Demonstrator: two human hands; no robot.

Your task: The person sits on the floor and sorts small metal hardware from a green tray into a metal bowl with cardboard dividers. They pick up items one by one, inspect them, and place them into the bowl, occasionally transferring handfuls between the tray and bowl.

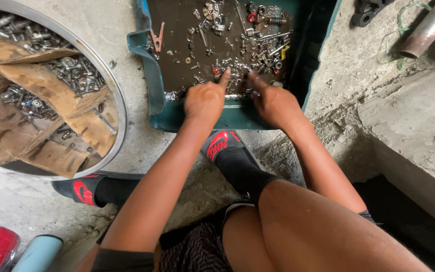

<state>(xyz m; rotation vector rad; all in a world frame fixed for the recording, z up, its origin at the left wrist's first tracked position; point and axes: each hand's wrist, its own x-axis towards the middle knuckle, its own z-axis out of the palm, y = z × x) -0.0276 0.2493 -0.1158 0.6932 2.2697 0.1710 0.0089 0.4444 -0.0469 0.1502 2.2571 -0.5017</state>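
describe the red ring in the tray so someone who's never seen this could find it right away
Start at the teal metal tray on the concrete floor, in front of the left hand and right hand. Near the tray's far edge, among grey bolts and washers, lies a small red ring beside a coil spring. It is the only bright red round piece there.

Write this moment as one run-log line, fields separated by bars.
left hand: forefinger out, in small metal parts | right hand: fingertips in same parts | parts in: green tray | beside: round basin of bolts, cardboard dividers
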